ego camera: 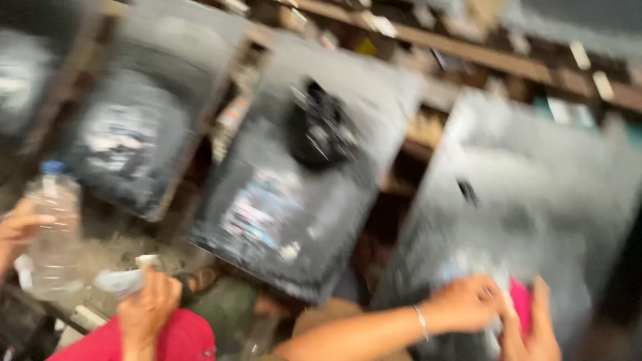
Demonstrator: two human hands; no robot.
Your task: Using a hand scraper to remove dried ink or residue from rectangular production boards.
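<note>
The whole view is smeared by motion. My left hand (465, 304), with a thin bracelet on its wrist, reaches right across the bottom of the view to a pink object (520, 301). My right hand (535, 334) comes up from the bottom right corner and wraps around that pink object. Both hands are in front of the lower part of a large grey panel (535, 194). Blur hides whether my left hand's fingers grip anything.
Another person in a red sleeve (170, 337) is at the bottom left, one hand (17, 230) on a clear bottle with a blue cap (53, 234), the other hand (150, 304) on a whitish item. Dark grey panels (294, 180) lean against wooden shelving (481, 57).
</note>
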